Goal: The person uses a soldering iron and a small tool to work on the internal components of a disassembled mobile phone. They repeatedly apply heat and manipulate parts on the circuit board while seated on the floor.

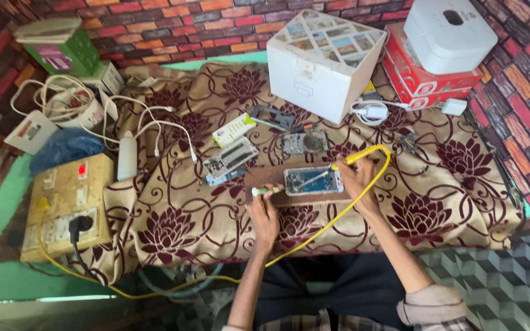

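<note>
Opened phone [313, 181], back removed and innards showing, lying flat on a brown board [265, 179] at the middle of the table [7, 208], which is draped in a beige cloth with maroon flowers [449, 184]. Right hand [358, 182] — fingers clamped on a yellow-handled soldering iron [363, 154], its tip over the phone's right end; the iron's yellow cord [338, 216] loops round the wrist and runs off to the left. Left hand [264, 216] — fingers closed on a small green-and-white tool [266, 191], touching the board just left of the phone. Behind the phone: two more dismantled phones [230, 158] [305, 142] and a loose phone frame [271, 116]. Far left: a yellowed switchboard [62, 202] with a red light and a black plug, a white squeeze bottle [127, 155], tangled white cables [69, 101]. Rear: a white box [320, 61], red boxes [427, 83] under a white case [449, 34].
</note>
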